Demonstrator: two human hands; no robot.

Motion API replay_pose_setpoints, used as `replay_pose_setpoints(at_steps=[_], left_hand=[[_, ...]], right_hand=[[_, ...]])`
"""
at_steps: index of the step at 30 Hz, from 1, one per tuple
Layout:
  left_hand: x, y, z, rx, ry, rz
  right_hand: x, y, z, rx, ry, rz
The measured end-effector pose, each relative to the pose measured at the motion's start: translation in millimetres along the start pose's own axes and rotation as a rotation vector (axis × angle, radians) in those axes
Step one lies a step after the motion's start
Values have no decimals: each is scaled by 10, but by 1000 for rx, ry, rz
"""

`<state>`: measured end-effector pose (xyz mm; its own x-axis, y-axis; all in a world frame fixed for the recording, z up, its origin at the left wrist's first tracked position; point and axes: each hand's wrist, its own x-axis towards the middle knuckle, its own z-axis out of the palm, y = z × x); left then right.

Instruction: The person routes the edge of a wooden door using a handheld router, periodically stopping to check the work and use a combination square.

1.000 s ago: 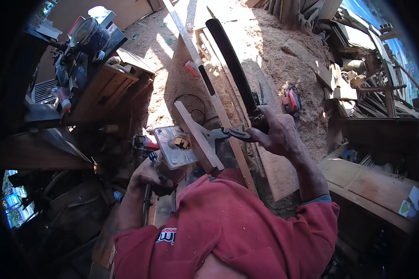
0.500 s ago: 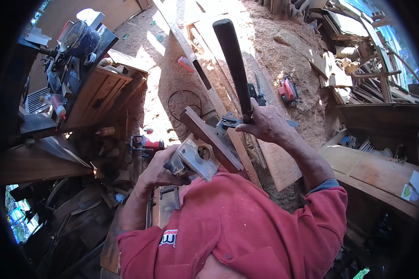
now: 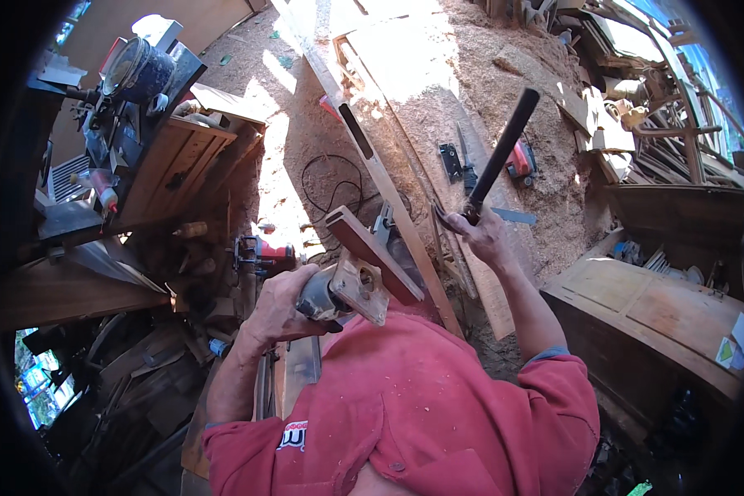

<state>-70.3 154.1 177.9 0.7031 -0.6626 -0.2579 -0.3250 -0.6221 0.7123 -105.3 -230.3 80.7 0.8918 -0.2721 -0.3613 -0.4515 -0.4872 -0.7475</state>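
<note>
The left hand (image 3: pixel 286 304) grips the router (image 3: pixel 357 286) beside the short board (image 3: pixel 375 255); a tilting wrist could knock that board. The right hand (image 3: pixel 488 237) clasps the hammer (image 3: pixel 504 149) by one end, so a loose hold might let it swing.

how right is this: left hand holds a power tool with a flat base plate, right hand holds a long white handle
Not quite: the long handle in the right hand is black, not white, as the head view shows. The left hand does hold a power tool with a flat base plate.
</note>
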Motion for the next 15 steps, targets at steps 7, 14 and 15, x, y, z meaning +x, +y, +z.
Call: replay_pose_setpoints(at_steps=[7, 14, 15], left_hand=[[63, -152, -220, -720, 15, -270], [385, -169, -370, -1416, -16, -26], [482, -170, -396, -1500, -14, 26]], right_hand=[[-224, 2870, 266, 558, 149, 972], [-390, 4187, 575, 820, 441, 1103], [-383, 4330, 572, 898, 480, 1109]])
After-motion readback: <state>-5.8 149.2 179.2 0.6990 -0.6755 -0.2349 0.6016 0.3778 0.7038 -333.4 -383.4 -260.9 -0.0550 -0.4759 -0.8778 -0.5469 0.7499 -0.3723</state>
